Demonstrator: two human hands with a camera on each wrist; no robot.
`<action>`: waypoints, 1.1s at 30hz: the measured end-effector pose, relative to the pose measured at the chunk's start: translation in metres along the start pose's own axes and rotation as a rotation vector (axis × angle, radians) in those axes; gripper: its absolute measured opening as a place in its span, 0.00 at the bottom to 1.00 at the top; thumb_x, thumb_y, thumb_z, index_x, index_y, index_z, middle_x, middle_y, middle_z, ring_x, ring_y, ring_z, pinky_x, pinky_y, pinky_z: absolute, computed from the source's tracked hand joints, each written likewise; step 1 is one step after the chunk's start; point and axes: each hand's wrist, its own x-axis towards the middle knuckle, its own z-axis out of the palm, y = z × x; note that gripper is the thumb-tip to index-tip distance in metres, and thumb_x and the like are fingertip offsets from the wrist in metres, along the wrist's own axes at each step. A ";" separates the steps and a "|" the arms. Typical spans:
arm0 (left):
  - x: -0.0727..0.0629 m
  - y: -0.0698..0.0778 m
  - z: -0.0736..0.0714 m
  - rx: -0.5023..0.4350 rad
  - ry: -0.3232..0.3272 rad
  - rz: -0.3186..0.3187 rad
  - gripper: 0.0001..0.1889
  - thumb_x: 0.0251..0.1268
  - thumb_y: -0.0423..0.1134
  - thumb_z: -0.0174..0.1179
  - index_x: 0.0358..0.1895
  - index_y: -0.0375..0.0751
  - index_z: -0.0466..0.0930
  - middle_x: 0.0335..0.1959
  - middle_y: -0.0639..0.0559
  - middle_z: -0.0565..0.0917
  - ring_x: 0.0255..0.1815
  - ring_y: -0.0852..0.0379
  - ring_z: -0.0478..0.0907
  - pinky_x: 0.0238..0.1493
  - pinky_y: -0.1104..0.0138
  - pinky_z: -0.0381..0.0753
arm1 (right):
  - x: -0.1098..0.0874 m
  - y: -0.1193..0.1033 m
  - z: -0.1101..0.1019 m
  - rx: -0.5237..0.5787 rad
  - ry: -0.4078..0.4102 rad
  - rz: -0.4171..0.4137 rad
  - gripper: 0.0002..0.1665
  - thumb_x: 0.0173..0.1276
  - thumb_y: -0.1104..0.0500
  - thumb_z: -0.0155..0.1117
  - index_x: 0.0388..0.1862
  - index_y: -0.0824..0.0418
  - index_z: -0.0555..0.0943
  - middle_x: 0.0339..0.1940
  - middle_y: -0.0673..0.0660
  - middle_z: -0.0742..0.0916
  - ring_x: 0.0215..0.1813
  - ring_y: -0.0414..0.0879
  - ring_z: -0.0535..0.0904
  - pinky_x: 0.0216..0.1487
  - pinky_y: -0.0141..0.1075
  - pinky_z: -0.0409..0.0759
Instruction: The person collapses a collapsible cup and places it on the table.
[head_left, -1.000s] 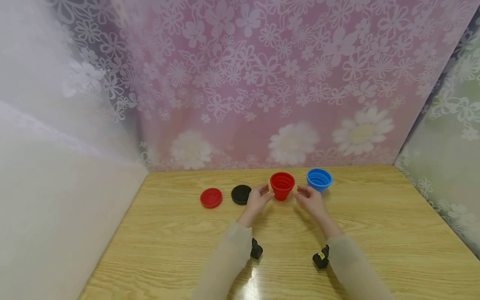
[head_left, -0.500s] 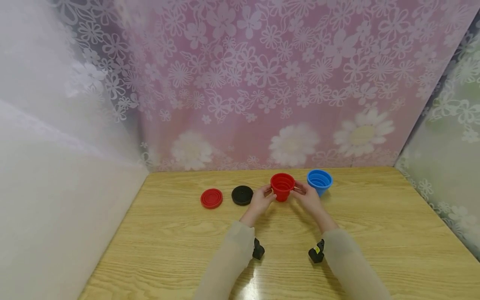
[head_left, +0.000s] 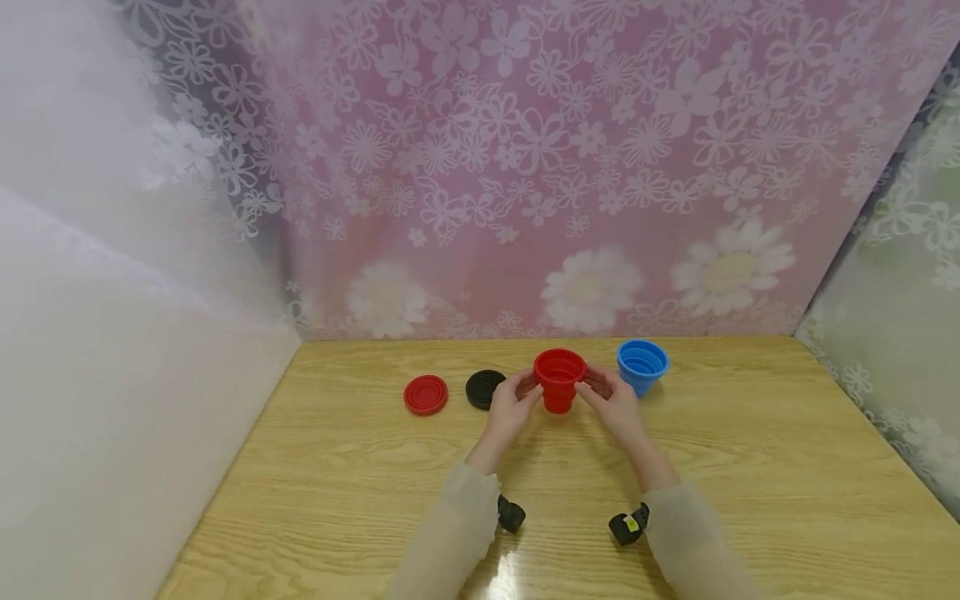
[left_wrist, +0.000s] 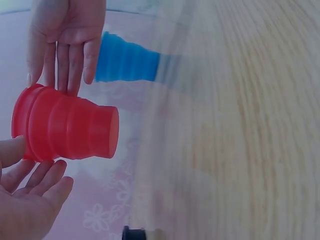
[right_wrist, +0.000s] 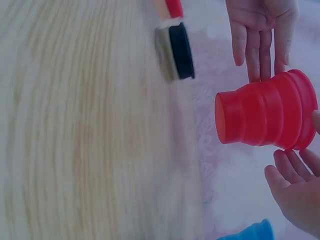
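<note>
A red collapsible cup (head_left: 559, 385) with stepped walls is held upright between both hands, its mouth facing up. My left hand (head_left: 513, 406) grips the left side near the rim, thumb in front and fingers behind. On the opposite side my right hand (head_left: 613, 406) pinches the rim the same way. Both wrist views show the cup (left_wrist: 67, 125) lifted off the table, its base free in the air. Behind my right hand stands a blue collapsible cup (head_left: 642, 365), open side up.
A black round collapsed cup (head_left: 483, 389) lies just left of my left hand. Farther left is a flat red collapsed cup (head_left: 426, 394). The wooden table (head_left: 360, 500) ends at a pink floral curtain (head_left: 480, 208) at the back.
Both hands have closed in on the red cup from either side and taken hold of it. The cup has been raised and brought slightly toward me. The other things stay put.
</note>
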 end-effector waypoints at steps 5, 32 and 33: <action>-0.019 0.032 -0.014 -0.100 0.037 0.028 0.16 0.59 0.27 0.54 0.50 0.25 0.70 0.45 0.38 0.76 0.45 0.47 0.75 0.45 0.69 0.74 | -0.014 -0.011 0.012 0.101 0.037 -0.047 0.32 0.60 0.54 0.61 0.60 0.68 0.65 0.55 0.64 0.74 0.54 0.54 0.71 0.49 0.31 0.72; -0.039 0.066 -0.046 -0.315 0.124 -0.027 0.17 0.58 0.28 0.56 0.50 0.26 0.68 0.45 0.39 0.73 0.41 0.53 0.75 0.46 0.51 0.73 | -0.031 -0.057 0.036 0.207 0.111 -0.091 0.24 0.58 0.62 0.63 0.52 0.68 0.72 0.49 0.62 0.78 0.47 0.50 0.75 0.43 0.26 0.74; -0.040 0.067 -0.046 -0.308 0.124 -0.022 0.17 0.58 0.28 0.56 0.50 0.25 0.68 0.45 0.39 0.73 0.40 0.53 0.75 0.45 0.53 0.74 | -0.031 -0.058 0.036 0.212 0.111 -0.092 0.24 0.57 0.62 0.63 0.53 0.68 0.72 0.49 0.62 0.78 0.47 0.51 0.74 0.43 0.26 0.74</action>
